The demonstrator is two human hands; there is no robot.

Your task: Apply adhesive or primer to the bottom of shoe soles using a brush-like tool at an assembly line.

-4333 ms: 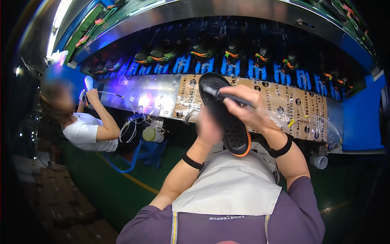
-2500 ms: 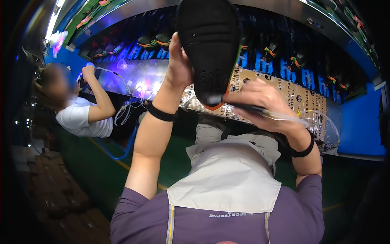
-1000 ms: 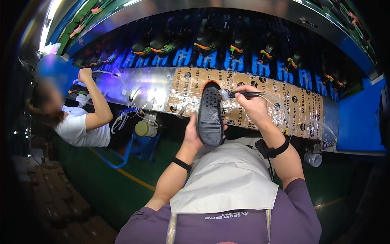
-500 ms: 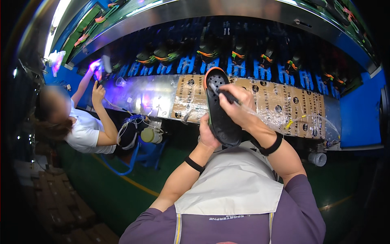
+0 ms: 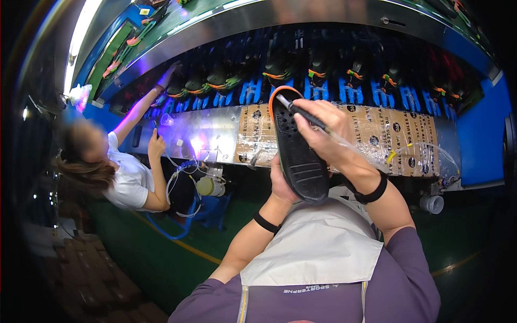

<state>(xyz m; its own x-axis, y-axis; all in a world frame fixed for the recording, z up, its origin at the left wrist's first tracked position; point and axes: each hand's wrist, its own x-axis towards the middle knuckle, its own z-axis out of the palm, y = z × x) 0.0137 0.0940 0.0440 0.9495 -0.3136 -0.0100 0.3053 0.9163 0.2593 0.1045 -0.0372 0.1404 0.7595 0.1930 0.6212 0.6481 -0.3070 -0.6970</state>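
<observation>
My left hand (image 5: 281, 180) is closed round the left side of a black shoe sole (image 5: 302, 167), its fingers partly hidden beneath. The sole points away from me, with round holes toward its far end and an orange rim (image 5: 273, 102) there. In my right hand (image 5: 328, 129) is a slim black-handled brush (image 5: 308, 116), gripped like a pen. Its pale tip touches or hovers just over the sole inside the orange rim; I cannot tell which. A clear tube (image 5: 353, 151) runs back from the brush along my right wrist.
Below the sole's far end lies a metal bench (image 5: 215, 126) partly covered with printed cardboard (image 5: 377, 142). Behind it, blue holders (image 5: 250, 92) carry several dark shoes (image 5: 277, 67). A co-worker (image 5: 129, 177) at left reaches toward them. A clear cup (image 5: 432, 204) hangs below the bench at right.
The brush tip has moved up toward the orange rim. The sole's near end has shifted slightly right and toward me. The co-worker's far arm now stretches to the rack.
</observation>
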